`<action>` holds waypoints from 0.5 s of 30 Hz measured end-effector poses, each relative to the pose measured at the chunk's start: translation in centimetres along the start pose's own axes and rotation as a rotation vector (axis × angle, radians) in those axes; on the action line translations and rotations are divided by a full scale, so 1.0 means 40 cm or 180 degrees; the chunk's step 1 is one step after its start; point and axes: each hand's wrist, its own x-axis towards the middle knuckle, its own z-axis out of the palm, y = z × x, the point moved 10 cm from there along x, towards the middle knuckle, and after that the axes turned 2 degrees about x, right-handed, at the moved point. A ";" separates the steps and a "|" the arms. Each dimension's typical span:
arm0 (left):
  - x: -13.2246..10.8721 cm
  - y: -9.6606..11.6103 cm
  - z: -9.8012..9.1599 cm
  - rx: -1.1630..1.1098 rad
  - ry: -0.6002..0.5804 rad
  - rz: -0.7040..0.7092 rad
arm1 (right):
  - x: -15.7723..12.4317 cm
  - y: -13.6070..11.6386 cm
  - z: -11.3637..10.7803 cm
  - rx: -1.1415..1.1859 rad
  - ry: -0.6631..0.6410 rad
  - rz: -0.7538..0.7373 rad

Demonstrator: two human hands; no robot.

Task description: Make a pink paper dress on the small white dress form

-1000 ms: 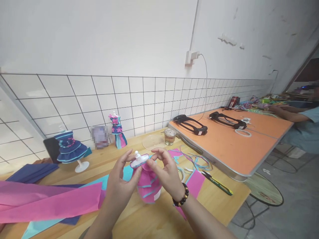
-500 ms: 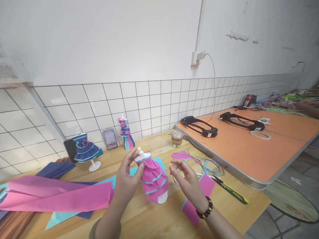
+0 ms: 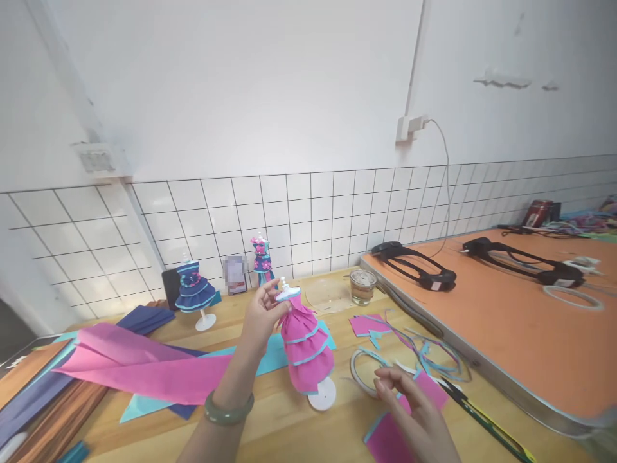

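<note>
My left hand (image 3: 264,316) is closed on the upper part of a small white dress form wearing a tiered pink dress (image 3: 308,350) with light-blue trim. The form tilts a little, and its round white base (image 3: 322,393) shows below the hem. Away from the dress, my right hand (image 3: 409,405) hovers low on the right, its fingers loosely curled and apart with nothing seen in them. Under and beside it lie pink pieces edged in light blue (image 3: 431,389). A ring-shaped roll of tape (image 3: 359,366) lies just left of its fingertips.
Two more dressed forms, one in a navy dress (image 3: 195,289) and one in a multicoloured dress (image 3: 263,263), stand near the wall. Pink fabric (image 3: 159,370) spreads at left. A glass (image 3: 362,286), tangled strips (image 3: 434,354) and yellow-green snips (image 3: 491,424) are at right, below an orange table (image 3: 511,334).
My right hand has moved away from the dress, down and to the right over the pink pieces. My left hand still holds the form. The view has turned left.
</note>
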 end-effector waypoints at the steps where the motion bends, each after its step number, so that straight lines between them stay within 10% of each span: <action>1: 0.005 -0.005 -0.003 -0.0027 -0.0002 -0.0015 | 0.000 0.005 0.001 -0.0021 0.0003 -0.0013; 15: 0.009 0.000 -0.063 -0.0147 0.0037 0.0012 | 0.183 -0.260 0.135 0.0180 -0.0150 -0.0624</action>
